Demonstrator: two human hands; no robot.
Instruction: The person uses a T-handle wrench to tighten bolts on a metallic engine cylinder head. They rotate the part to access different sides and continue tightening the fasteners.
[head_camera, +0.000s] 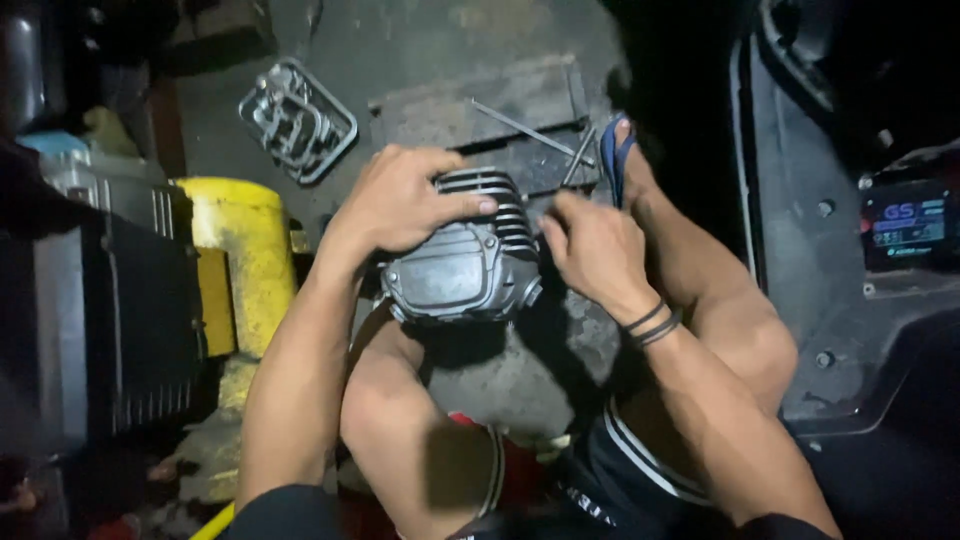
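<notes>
My left hand lay spread over the top of the finned grey engine cylinder, palm hiding much of the fins, fingers curled around its far side. The cylinder sat on the concrete floor between my knees. My right hand hovered just beside its right edge, fingers pinched narrow; whether they held anything I could not tell. Beyond lay a thin metal rod and a wire frame, dim in shadow.
</notes>
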